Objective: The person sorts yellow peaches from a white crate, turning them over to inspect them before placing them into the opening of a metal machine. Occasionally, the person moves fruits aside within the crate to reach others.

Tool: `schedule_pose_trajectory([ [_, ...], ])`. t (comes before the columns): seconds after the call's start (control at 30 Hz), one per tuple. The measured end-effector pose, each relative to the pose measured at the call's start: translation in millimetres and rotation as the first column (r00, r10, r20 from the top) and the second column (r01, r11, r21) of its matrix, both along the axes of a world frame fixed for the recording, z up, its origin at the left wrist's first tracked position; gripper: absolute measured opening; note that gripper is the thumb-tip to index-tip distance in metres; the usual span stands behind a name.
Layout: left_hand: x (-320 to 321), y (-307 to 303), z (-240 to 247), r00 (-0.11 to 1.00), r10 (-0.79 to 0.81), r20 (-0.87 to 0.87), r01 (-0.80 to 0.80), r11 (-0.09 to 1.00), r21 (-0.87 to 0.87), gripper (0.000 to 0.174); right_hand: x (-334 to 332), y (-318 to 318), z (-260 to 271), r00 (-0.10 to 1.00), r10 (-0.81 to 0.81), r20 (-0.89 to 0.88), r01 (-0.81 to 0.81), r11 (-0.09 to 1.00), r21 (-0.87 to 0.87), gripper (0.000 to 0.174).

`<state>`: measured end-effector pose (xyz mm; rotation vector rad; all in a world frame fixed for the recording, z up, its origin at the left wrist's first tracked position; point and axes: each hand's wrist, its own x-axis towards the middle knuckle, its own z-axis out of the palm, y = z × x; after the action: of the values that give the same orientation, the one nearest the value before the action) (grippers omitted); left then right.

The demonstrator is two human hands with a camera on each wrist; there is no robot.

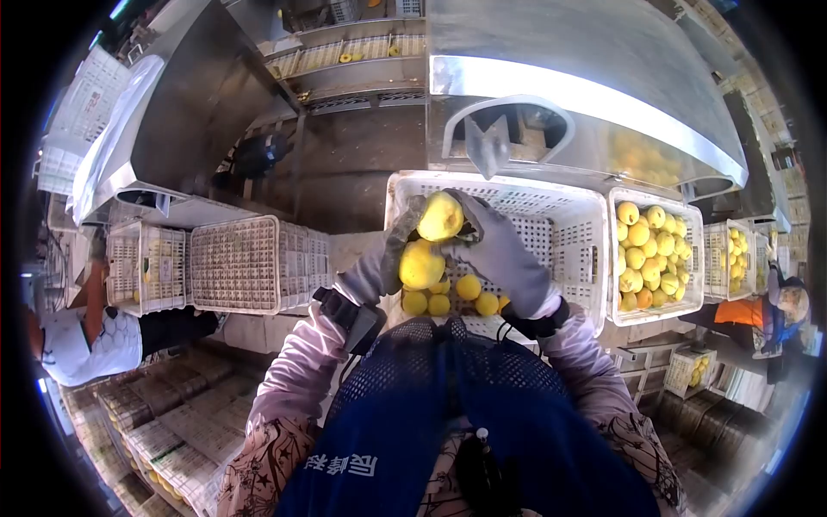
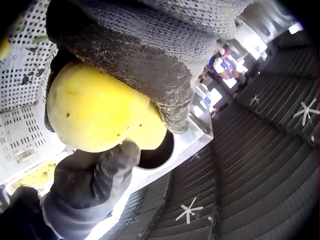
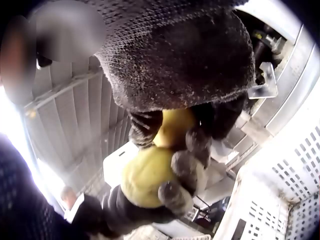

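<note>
left hand (image 1: 388, 258) grasps lower fruit (image 1: 422, 264), right hand (image 1: 504, 250) grasps upper fruit (image 1: 440, 215), over white crate (image 1: 568, 233). few loose fruits (image 1: 468, 287) inside: filling looks barely begun. neighbour crate (image 1: 655, 195) at 3 o'clock full.

- Your left hand (image 1: 389, 254) and right hand (image 1: 500, 248) wear grey knit gloves, darker and gritty on the palm side.
- At centre frame, the upper fruit (image 1: 440, 216) and lower fruit (image 1: 421, 264) are pale yellow.
- The crate (image 1: 568, 226) behind them is white, patterned with rows of small holes.
- The right crate (image 1: 650, 317) is white too, filled with yellow.
- Your apron (image 1: 413, 405) is dark blue mesh with white lettering.
- Your sleeve (image 1: 297, 370) is pale pink, turning beige with a dark print lower down.
- The chute (image 1: 586, 77) is silver-grey.
</note>
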<state>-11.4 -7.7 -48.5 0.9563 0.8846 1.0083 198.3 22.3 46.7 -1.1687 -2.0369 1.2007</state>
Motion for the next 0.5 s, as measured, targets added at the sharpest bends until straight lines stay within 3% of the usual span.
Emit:
schedule_pose_trajectory([
  [0.13,8.7,-6.2,39.2,0.982,-0.054,-0.183,0.085,0.982,0.168,0.073,18.4,2.8,-9.7,0.999,0.0,-0.033,0.005,0.988,0.154,0.083],
  [0.2,17.7,-11.0,69.8,0.995,-0.099,0.003,0.099,0.995,-0.007,0.073,24.4,-0.8,1.6,0.998,-0.064,-0.003,0.062,0.95,0.306,0.082],
  [0.23,19.5,-9.4,66.5,0.995,-0.103,-0.001,0.103,0.995,0.003,0.073,23.5,-4.9,9.1,0.998,-0.068,-0.006,0.067,0.946,0.316,0.082],
  [0.3,23.5,-1.8,55.4,0.898,-0.129,0.42,0.191,0.975,-0.11,0.052,18.8,-12.4,23.8,0.946,-0.249,-0.207,0.255,0.967,0.005,0.078],
  [0.33,35.6,-3.0,63.3,0.987,-0.117,0.109,0.108,0.99,0.086,0.051,17.1,-8.4,6.8,0.953,-0.234,-0.195,0.281,0.922,0.266,0.075],
  [0.37,38.8,1.3,63.0,0.987,-0.122,0.107,0.112,0.989,0.093,0.051,21.3,-4.1,-6.0,0.952,-0.236,-0.197,0.284,0.919,0.273,0.075],
  [0.43,42.5,13.6,58.9,0.893,-0.115,0.436,0.196,0.97,-0.146,0.049,22.9,9.6,-6.7,0.959,-0.271,-0.082,0.281,0.87,0.406,0.074],
  [0.47,45.8,13.5,55.2,0.959,-0.145,0.244,0.124,0.987,0.098,0.051,19.7,17.2,-7.1,0.932,-0.276,-0.237,0.327,0.921,0.21,0.067],
  [0.5,46.7,16.4,59.2,0.959,-0.149,0.239,0.126,0.986,0.109,0.051,18.1,27.5,-5.9,0.93,-0.275,-0.243,0.329,0.919,0.22,0.067],
])
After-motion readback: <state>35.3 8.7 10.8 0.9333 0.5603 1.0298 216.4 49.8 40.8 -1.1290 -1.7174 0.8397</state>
